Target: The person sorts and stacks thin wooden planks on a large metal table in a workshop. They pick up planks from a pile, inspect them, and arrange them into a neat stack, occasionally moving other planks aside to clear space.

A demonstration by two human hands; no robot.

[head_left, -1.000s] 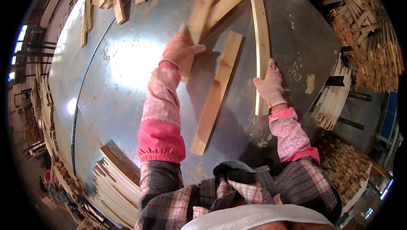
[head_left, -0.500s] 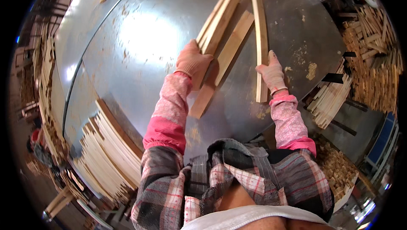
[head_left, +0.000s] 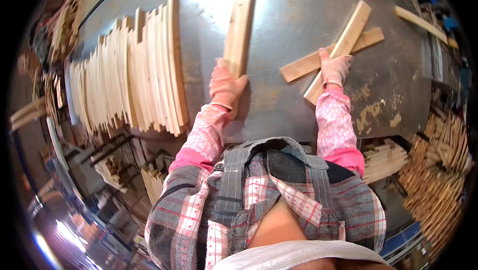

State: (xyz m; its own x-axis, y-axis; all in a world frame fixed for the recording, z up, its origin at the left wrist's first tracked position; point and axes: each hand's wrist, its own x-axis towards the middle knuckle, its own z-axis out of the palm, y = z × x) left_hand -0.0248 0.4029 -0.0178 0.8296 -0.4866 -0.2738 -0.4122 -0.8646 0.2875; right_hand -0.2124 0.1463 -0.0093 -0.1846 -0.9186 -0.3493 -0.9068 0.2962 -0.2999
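Observation:
Both my hands wear pale knitted gloves, with pink sleeves behind them. My left hand (head_left: 226, 86) is closed round a small bundle of wooden strips (head_left: 238, 33) that points away from me over the metal table (head_left: 271, 113). How many strips are in it I cannot tell. Further right, my right hand (head_left: 335, 68) grips a single wooden strip (head_left: 354, 26), slanted away to the right. That strip crosses over another, loose wooden strip (head_left: 300, 67) on the tabletop. My right thumb lies along the held strip near the crossing.
To the left, a row of pale strips (head_left: 149, 66) lies side by side on the table. One more strip (head_left: 420, 23) lies at the far right. Wood stacks (head_left: 433, 190) stand beyond the right edge, and sawdust patches (head_left: 371, 113) dot the metal.
My view has turned toward the left, bringing the row of strips closer in. The strip in my right hand has tilted and now crosses the loose one. My left hand keeps its bundle.

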